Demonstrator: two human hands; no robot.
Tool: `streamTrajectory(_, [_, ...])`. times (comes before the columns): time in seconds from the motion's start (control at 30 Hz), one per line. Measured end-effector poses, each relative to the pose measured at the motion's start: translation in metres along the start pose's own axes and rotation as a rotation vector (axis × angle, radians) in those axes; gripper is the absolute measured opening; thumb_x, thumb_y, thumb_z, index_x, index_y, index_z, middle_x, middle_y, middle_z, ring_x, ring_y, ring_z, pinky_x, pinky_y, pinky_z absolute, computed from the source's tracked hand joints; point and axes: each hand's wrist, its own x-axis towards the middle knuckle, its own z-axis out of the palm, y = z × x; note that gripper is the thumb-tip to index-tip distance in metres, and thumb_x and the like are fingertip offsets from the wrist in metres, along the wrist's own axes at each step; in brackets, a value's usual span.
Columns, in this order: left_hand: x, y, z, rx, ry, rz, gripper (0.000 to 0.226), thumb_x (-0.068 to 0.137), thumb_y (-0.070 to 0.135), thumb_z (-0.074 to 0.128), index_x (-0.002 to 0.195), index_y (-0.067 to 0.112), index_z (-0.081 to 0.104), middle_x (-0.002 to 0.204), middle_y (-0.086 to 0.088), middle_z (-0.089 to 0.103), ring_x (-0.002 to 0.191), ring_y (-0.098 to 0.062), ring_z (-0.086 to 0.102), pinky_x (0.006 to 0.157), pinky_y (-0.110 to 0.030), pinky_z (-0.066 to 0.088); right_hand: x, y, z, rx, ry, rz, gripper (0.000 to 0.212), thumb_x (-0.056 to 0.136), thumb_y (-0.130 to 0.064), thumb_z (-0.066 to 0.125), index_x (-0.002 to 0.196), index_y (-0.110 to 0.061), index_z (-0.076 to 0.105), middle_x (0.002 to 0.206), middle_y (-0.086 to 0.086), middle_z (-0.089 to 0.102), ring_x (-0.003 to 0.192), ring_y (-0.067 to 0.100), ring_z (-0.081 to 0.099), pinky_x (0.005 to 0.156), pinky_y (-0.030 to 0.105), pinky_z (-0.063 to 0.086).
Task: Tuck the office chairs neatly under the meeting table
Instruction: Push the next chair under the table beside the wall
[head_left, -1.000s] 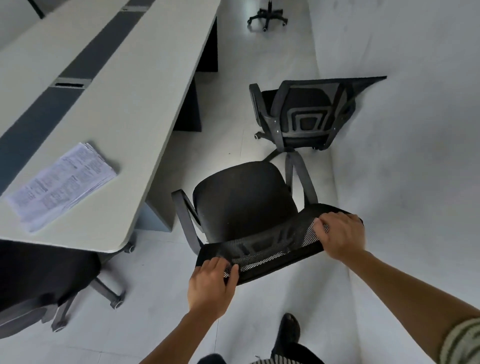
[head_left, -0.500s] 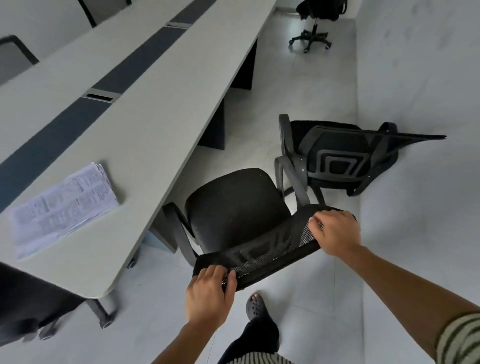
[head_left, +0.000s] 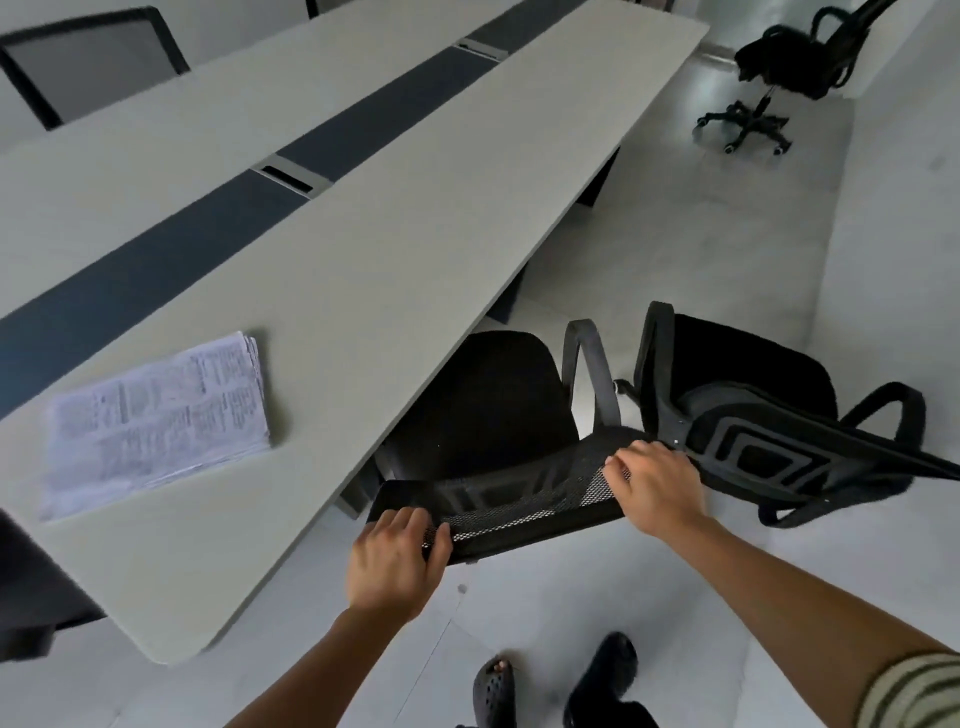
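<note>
A black mesh-backed office chair stands in front of me, its seat partly under the edge of the long pale meeting table. My left hand grips the left end of the chair's backrest top, and my right hand grips the right end. The chair's left armrest is hidden below the tabletop. A second black chair stands just to the right, out from the table, its backrest close to my right hand.
A stack of printed papers lies on the table's near end. A third chair stands far back right on the floor. Another chair back shows beyond the table, and a dark chair sits at the near left corner. My feet are below.
The chair in my hands has rolled forward and left, so its seat now slides under the table edge. The view has lifted and the neighbouring chair now sits closer on the right.
</note>
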Motion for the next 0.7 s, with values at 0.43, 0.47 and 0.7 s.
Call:
streamTrajectory(0.43, [0.107, 0.035, 0.015, 0.043, 0.048, -0.167, 0.033, 0.089, 0.043, 0.038, 0.075, 0.021, 0.057, 0.071, 0.003, 0.061, 0.068, -0.022, 0.057, 0.06, -0.034, 0.044, 0.173, 0.033, 0.029, 0.09, 0.033, -0.164, 0.043, 0.086, -0.031, 0.039, 0.055, -0.008, 0.058, 0.059, 0.006, 0.058, 0.056, 0.03, 0.056, 0.054, 0.036, 0.044])
streamTrajectory(0.47, [0.112, 0.04, 0.015, 0.042, 0.052, -0.181, 0.033, 0.089, 0.042, 0.039, 0.073, 0.02, 0.057, 0.07, 0.002, 0.061, 0.067, -0.022, 0.057, 0.059, -0.034, 0.044, 0.183, 0.036, 0.031, 0.091, 0.035, -0.186, 0.044, 0.087, -0.031, 0.038, 0.055, -0.008, 0.059, 0.059, 0.006, 0.059, 0.055, 0.029, 0.055, 0.053, 0.035, 0.045])
streamTrajectory(0.7, [0.138, 0.062, 0.021, 0.027, 0.071, -0.247, 0.029, 0.088, 0.039, 0.043, 0.069, 0.018, 0.053, 0.067, 0.0, 0.058, 0.064, -0.024, 0.055, 0.057, -0.035, 0.045, 0.234, 0.049, 0.043, 0.089, 0.011, -0.25, 0.046, 0.089, -0.032, 0.037, 0.057, -0.009, 0.06, 0.061, 0.004, 0.06, 0.056, 0.025, 0.054, 0.052, 0.036, 0.046])
